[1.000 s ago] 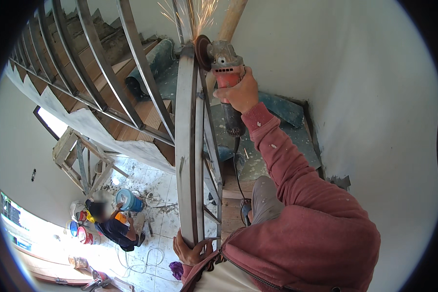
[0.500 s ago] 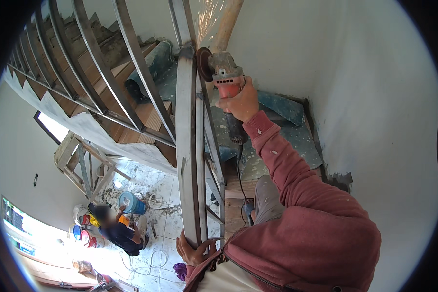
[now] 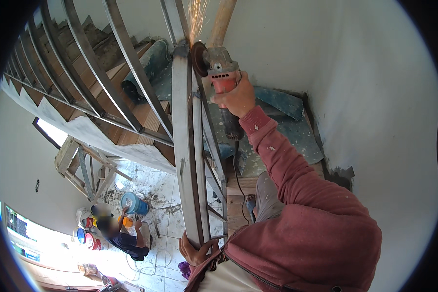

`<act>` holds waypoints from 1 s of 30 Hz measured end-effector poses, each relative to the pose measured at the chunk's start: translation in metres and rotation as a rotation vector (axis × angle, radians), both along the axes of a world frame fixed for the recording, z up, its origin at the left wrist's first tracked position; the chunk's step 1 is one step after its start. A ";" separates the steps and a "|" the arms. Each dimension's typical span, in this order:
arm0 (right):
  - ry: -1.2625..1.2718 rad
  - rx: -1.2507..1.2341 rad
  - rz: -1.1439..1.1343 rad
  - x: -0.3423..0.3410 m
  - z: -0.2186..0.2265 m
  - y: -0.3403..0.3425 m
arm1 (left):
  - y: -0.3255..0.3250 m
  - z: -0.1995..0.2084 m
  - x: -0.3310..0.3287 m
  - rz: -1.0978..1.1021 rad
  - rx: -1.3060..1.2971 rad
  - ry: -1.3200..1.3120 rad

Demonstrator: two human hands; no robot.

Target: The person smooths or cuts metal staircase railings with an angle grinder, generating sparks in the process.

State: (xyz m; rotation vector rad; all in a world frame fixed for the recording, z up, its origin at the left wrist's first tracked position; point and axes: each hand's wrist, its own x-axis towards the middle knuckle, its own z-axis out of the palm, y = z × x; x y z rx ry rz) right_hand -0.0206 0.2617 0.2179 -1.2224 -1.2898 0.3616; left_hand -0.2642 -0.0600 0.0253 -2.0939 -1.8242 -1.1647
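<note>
My right hand (image 3: 238,96) is closed around the red and black body of an angle grinder (image 3: 223,73). Its dark disc (image 3: 199,59) meets the side of the metal railing (image 3: 182,112), just beside a weld joint. Orange sparks (image 3: 196,22) fly upward from that contact. Lower down, my left hand (image 3: 195,249) wraps round the near end of the railing's handrail. The grinder's cord (image 3: 236,165) trails down past my leg. How far the disc bites into the metal is hidden by the disc itself.
Wooden stairs (image 3: 117,127) with several metal balusters rise at the left. Stained sheeting (image 3: 277,141) covers the landing by the right wall. On the tiled floor below, a person (image 3: 124,238) crouches near a blue bucket (image 3: 135,203). A wooden trestle (image 3: 85,165) stands farther back.
The grinder and my right hand have shifted slightly left and up along the railing. The sparks look denser. Below, the person has changed posture slightly.
</note>
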 end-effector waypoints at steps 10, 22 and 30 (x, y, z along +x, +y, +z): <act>0.019 -0.010 0.022 -0.002 0.002 -0.003 | -0.001 0.003 0.001 0.016 -0.025 -0.015; -0.002 0.028 -0.012 0.001 -0.004 0.005 | -0.002 0.005 0.002 -0.002 -0.026 -0.012; 0.020 -0.020 0.055 0.003 -0.004 0.007 | -0.001 0.004 0.001 -0.003 -0.010 -0.026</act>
